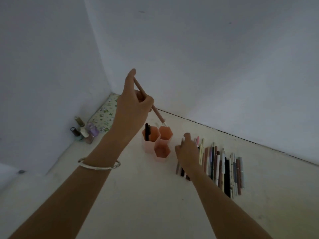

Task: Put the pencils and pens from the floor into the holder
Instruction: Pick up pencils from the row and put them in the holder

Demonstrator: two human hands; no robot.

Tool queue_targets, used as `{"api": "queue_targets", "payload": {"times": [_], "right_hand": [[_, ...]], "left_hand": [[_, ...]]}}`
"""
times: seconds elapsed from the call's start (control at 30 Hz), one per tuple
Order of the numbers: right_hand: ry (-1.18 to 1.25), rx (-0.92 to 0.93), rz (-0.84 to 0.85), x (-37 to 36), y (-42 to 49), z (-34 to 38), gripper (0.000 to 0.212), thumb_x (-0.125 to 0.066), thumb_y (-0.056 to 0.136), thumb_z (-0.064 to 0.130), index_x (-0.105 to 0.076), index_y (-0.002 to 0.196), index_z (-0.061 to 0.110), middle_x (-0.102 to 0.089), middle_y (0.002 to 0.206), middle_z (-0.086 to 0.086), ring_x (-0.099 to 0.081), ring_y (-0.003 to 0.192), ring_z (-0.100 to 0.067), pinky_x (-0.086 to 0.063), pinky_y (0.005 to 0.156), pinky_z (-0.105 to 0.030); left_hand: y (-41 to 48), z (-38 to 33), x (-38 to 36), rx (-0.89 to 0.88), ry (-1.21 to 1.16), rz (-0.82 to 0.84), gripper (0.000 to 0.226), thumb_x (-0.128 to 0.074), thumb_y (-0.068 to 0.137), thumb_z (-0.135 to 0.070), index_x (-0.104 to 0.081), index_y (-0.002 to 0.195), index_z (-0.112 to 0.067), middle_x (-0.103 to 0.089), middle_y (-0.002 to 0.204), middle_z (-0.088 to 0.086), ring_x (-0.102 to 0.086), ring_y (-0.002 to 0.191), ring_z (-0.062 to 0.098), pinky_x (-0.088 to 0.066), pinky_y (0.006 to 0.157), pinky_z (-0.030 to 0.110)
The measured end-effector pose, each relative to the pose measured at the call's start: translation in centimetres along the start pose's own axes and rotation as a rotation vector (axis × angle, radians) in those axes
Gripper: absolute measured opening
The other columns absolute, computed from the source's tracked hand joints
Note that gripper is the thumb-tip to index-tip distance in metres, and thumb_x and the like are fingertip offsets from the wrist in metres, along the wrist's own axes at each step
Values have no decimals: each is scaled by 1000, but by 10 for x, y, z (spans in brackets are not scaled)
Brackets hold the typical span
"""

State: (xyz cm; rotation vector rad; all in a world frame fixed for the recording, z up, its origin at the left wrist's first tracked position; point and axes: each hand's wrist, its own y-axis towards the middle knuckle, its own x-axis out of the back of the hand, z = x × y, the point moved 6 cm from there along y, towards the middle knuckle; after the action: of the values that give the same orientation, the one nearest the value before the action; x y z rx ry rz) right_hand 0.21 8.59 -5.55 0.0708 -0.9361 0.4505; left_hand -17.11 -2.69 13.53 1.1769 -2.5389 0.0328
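Lowering pink pencil (156,113), pinched in left hand (133,107), into hexagonal holder (158,144); black pen (146,131) inside; right hand (187,152) grasping at floor row (222,168), closure unclear.

Dim corner, white walls (207,49), pale floor (138,204)
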Motion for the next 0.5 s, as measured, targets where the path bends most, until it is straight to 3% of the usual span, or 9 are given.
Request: {"api": "queue_targets", "payload": {"times": [0.1,0.23,0.4,0.5], "right_hand": [[324,75,-238,57,12,34,38,-59,85,7,-50,121,14,-61,74,-3,-55,58,-12,-49,54,-28],[633,241,-454,113,4,86,38,-57,86,1,-49,121,16,-54,71,2,-49,57,-4,-47,55,-17],[738,325,-488,111,-16,107,41,-53,89,-1,-45,125,19,-58,77,-7,-55,62,-20,-48,58,-17],[699,326,-450,95,-19,105,37,-53,91,0,-46,121,19,-58,77,2,-56,62,-18,-50,57,-23]], "left_hand": [[-3,18,14,-83,123,-87,60,-61,88,-7,-34,140,-19,-63,75,-1,-67,68,13,-58,62,22],[-11,54,5,-125,241,-82,59,-59,89,-8,-33,140,-22,-62,77,-1,-64,68,12,-57,64,31],[-24,92,-25,-203,524,41,56,-56,93,-15,-32,143,-23,-60,85,-2,-59,73,14,-55,65,33],[-33,98,-31,-323,700,-4,47,-55,93,-27,-47,138,-18,-66,101,2,-61,92,20,-53,67,30]]}}
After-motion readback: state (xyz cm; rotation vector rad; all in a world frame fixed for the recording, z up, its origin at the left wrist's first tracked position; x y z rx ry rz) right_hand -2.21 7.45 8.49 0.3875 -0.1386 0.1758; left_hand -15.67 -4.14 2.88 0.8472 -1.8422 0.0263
